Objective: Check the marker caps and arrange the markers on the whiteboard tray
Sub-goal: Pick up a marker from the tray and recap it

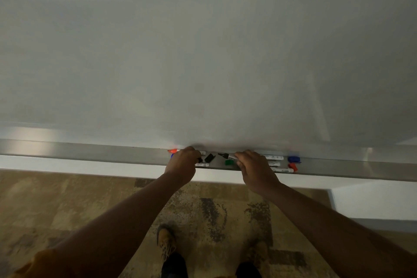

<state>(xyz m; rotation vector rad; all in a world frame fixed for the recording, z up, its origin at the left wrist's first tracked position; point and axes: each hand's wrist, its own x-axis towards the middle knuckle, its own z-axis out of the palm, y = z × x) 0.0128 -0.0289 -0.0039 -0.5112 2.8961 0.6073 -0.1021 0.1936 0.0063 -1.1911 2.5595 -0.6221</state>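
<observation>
Lying uncapped along the whiteboard tray [112, 153], a black marker [226, 156] is pinched by the right hand [255, 170]; the left hand [182, 166] curls round another marker there. Loose black cap [209, 157] nearby should press on squarely until seated.

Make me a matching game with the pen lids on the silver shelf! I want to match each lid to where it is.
Things:
1. loose black marker cap
2. loose green marker cap
3. blue marker cap
4. orange-red marker cap

Places on the silver whiteboard tray:
A. far right, beyond the right hand
B. far left, sticking out past the left hand
C. between the hands, nearer the left hand
D. between the hands, under the uncapped black marker's tip

Pairs: 1-C, 2-D, 3-A, 4-B
</observation>
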